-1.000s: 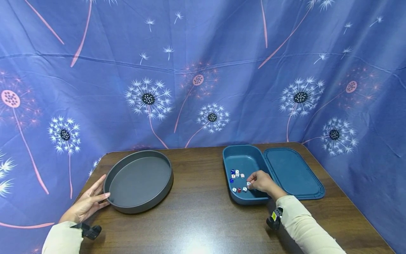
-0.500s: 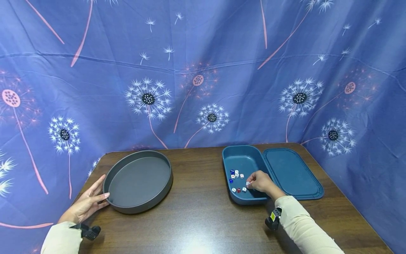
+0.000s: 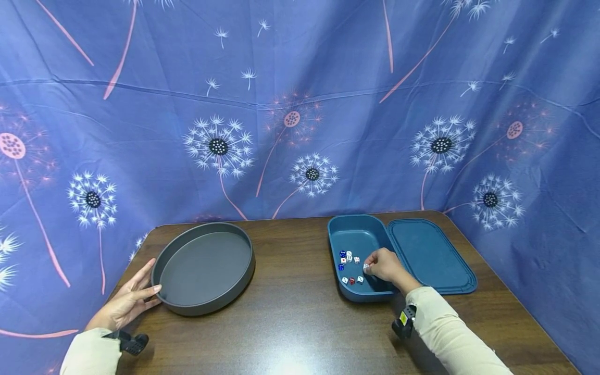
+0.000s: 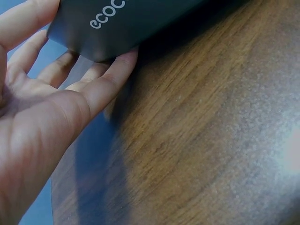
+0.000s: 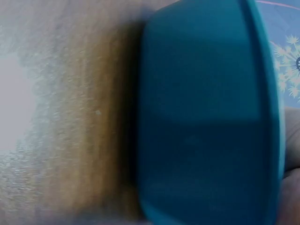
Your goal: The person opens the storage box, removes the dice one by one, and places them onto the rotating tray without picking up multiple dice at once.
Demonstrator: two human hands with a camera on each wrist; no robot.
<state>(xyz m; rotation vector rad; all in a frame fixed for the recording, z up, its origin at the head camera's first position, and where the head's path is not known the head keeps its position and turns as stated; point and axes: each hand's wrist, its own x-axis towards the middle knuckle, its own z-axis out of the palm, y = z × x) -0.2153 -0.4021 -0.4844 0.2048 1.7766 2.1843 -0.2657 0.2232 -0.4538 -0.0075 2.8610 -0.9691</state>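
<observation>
At the left, my left hand [image 3: 123, 303] holds the near-left edge of a round dark grey baking pan [image 3: 203, 268]. The thumb lies at the rim and the other fingers spread along the outer wall; in the left wrist view, fingertips reach the lower edge of the pan [image 4: 101, 35]. Over at the right, my right hand [image 3: 385, 266] reaches into a blue rectangular container [image 3: 349, 294] and pinches a white die [image 3: 365, 266]. Several loose dice lie on the container floor, among them a red die [image 3: 352, 280] and a blue die [image 3: 340, 267]. In the right wrist view, the container wall hides most of that hand.
A blue lid [image 3: 433, 255] lies flat against the container's right side. Both stand on a brown wooden table [image 3: 290, 291], with a blue dandelion-print cloth [image 3: 262, 146] hanging behind it.
The right hand has lifted very slightly, with the white die between its fingertips. The left hand and the pan look the same.
</observation>
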